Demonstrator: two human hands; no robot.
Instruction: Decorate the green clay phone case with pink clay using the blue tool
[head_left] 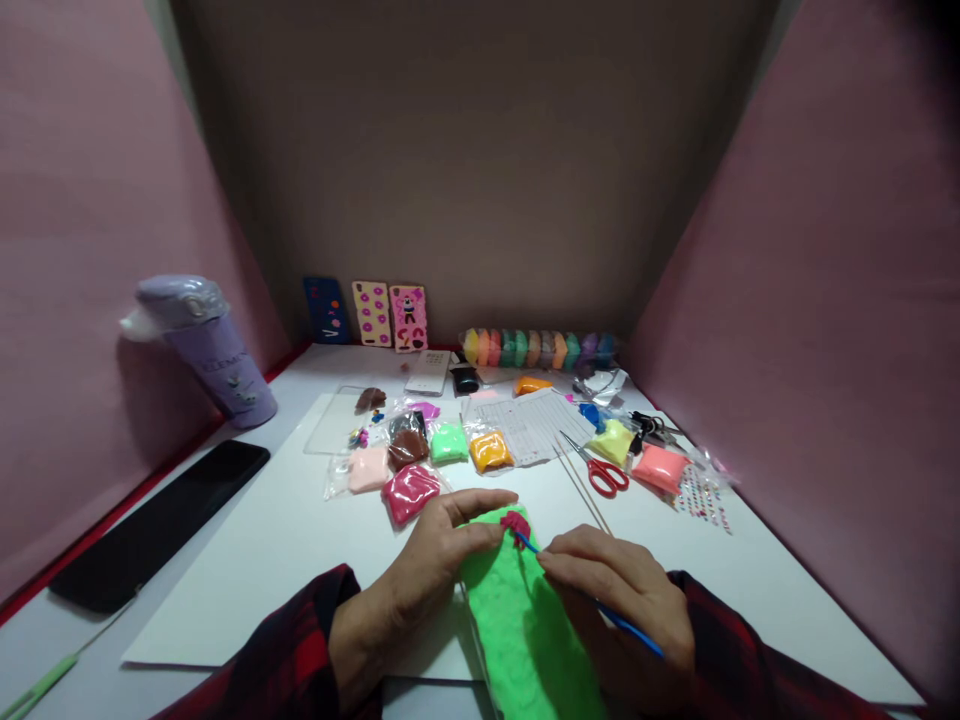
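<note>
A phone case covered in bright green clay (517, 630) is held tilted near the table's front edge. My left hand (442, 540) grips its upper left edge, with the thumb on the front beside a small dark-pink clay piece (515, 524). My right hand (619, 590) is closed on a thin blue modelling tool (630, 632), held like a pen. The tool's tip touches the lower part of the pink piece. The right hand's shadow falls on the green surface, and its lower fingers are partly hidden.
Several clay packets, including a magenta one (411, 495) and an orange one (491, 451), lie beyond my hands. Red-handled scissors (606, 478) and two thin sticks (583, 488) lie to the right. A black phone (161, 520) and a purple bottle (225, 360) are at left.
</note>
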